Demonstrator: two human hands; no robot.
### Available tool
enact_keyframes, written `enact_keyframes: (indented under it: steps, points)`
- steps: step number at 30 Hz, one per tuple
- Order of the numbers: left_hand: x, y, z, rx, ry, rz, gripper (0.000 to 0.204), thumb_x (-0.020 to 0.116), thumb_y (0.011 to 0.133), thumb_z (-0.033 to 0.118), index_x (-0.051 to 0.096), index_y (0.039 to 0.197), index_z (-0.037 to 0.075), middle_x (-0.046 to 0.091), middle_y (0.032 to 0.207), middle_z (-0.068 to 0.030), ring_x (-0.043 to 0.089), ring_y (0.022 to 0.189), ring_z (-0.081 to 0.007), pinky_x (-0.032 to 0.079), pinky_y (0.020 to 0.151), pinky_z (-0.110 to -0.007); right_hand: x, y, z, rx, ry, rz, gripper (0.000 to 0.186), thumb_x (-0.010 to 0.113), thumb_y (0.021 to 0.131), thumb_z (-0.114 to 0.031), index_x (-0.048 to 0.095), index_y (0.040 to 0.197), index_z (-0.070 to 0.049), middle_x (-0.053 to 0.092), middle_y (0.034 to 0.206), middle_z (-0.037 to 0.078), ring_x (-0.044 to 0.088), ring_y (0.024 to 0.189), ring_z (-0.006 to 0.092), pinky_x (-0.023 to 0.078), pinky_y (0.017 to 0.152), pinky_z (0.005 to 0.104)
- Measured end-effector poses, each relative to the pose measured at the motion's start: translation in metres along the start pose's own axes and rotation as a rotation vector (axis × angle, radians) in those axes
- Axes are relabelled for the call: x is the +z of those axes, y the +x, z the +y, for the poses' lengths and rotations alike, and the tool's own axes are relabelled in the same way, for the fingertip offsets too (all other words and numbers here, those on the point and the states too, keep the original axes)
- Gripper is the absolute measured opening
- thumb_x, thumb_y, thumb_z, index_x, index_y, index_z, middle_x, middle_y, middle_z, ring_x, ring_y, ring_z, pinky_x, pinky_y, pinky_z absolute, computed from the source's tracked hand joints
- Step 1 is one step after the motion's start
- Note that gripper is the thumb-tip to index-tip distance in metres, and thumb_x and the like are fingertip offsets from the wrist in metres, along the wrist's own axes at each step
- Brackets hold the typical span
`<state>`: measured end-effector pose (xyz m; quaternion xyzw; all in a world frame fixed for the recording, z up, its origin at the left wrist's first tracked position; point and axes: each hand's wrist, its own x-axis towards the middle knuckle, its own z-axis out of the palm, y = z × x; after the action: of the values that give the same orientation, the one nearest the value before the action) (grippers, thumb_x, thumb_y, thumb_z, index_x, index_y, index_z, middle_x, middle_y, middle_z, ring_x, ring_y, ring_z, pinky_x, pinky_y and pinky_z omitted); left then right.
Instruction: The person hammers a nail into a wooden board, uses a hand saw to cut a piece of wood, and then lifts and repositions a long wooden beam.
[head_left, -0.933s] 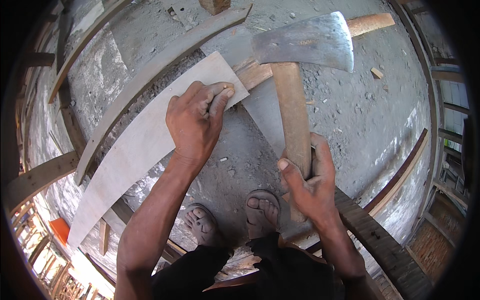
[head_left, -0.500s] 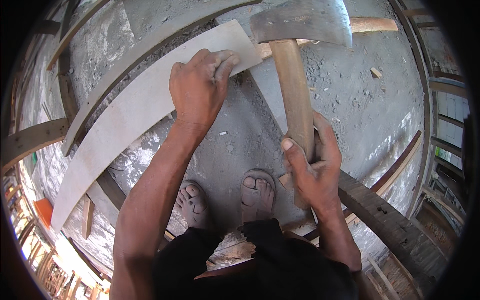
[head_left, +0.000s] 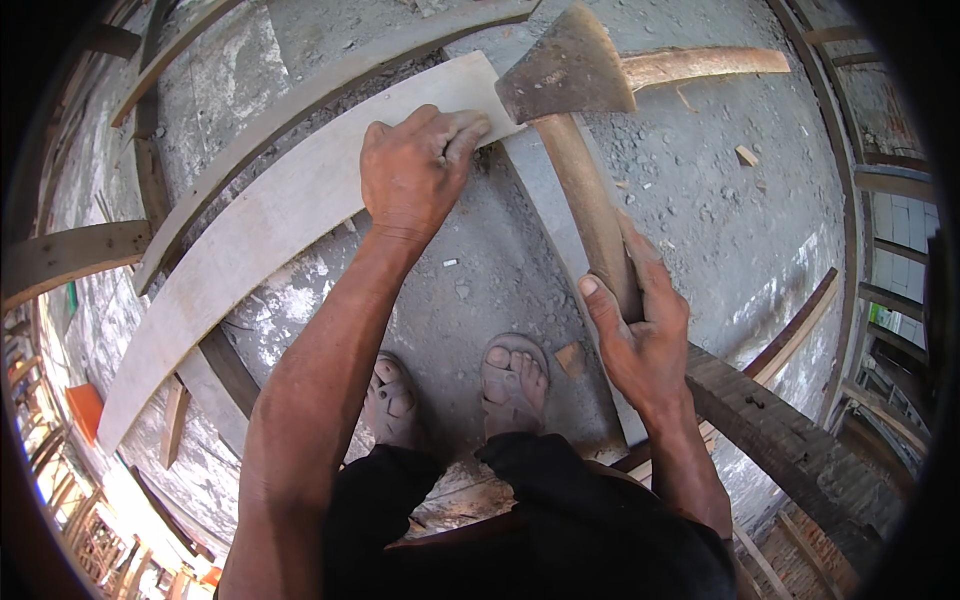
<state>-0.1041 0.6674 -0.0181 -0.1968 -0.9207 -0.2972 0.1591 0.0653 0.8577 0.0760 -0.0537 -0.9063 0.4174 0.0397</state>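
Note:
My left hand (head_left: 412, 172) is closed with bent fingers on a long, pale curved board (head_left: 250, 222), close to its far right end. The board sweeps down to the lower left. My right hand (head_left: 642, 325) wraps around the lower part of an axe's wooden handle (head_left: 590, 195). At the top, the dull metal axe head (head_left: 566, 68) hangs beside the board's far end and overlaps its corner in view. Whether the blade touches the wood I cannot tell. A rough strip of wood (head_left: 705, 66) with a bark-coloured edge shows behind the axe head.
A grey curved timber (head_left: 330, 100) runs beyond the board. At lower right lies a thick dark beam (head_left: 790, 440). My sandalled feet (head_left: 514, 385) stand on a dusty grey floor with chips, near a small wood block (head_left: 570, 360). An orange object (head_left: 85, 412) is at far left.
The axe head has turned and shifted left and slightly down, toward the board's end. My left hand and the board appear a little further right in view.

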Motion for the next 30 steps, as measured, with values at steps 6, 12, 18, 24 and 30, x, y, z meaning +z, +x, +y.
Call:
enact_keyframes:
  steps: [6, 12, 18, 24, 30]
  points:
    - [0.003, 0.000, -0.002, -0.005, -0.012, 0.018, 0.016, 0.070, 0.095, 0.033, 0.082, 0.099, 0.022, 0.072, 0.085, 0.0010, 0.056, 0.065, -0.0213, 0.039, 0.071, -0.034, 0.007, 0.006, 0.000, -0.055, -0.016, -0.006, 0.059, 0.072, 0.097, -0.018, 0.049, 0.148, 0.003, 0.061, 0.139, 0.029, 0.063, 0.126, 0.0381, 0.052, 0.103, 0.0474]
    - [-0.001, 0.001, 0.000, -0.039, 0.019, -0.032, 0.019, 0.070, 0.096, 0.032, 0.082, 0.102, 0.019, 0.071, 0.084, -0.0010, 0.058, 0.068, -0.0207, 0.040, 0.073, -0.035, 0.003, 0.008, -0.007, -0.165, -0.042, 0.058, 0.060, 0.072, 0.095, -0.009, 0.048, 0.149, 0.003, 0.061, 0.139, 0.028, 0.065, 0.124, 0.0378, 0.054, 0.099, 0.0448]
    - [-0.001, 0.002, 0.000, -0.035, 0.030, -0.054, 0.017, 0.070, 0.095, 0.031, 0.082, 0.098, 0.019, 0.071, 0.085, -0.0008, 0.057, 0.066, -0.0238, 0.040, 0.073, -0.035, 0.015, 0.014, 0.000, -0.213, -0.094, 0.033, 0.068, 0.073, 0.090, 0.000, 0.046, 0.152, 0.000, 0.065, 0.130, 0.027, 0.071, 0.101, 0.0363, 0.057, 0.086, 0.0416]
    - [-0.001, 0.002, 0.001, -0.021, 0.010, -0.016, 0.015, 0.071, 0.093, 0.028, 0.081, 0.097, 0.018, 0.070, 0.085, -0.0009, 0.059, 0.069, -0.0238, 0.040, 0.074, -0.036, 0.015, 0.015, 0.000, -0.231, -0.114, 0.051, 0.067, 0.071, 0.091, 0.000, 0.046, 0.153, -0.003, 0.068, 0.120, 0.026, 0.070, 0.092, 0.0351, 0.056, 0.081, 0.0407]
    - [-0.012, 0.006, -0.004, 0.014, -0.026, -0.113, 0.048, 0.080, 0.083, 0.046, 0.075, 0.117, 0.013, 0.067, 0.093, -0.0070, 0.063, 0.081, -0.0248, 0.046, 0.080, -0.038, 0.018, 0.006, 0.015, -0.113, -0.062, 0.013, 0.062, 0.069, 0.096, -0.010, 0.045, 0.152, 0.001, 0.066, 0.125, 0.030, 0.070, 0.110, 0.0385, 0.056, 0.090, 0.0444]
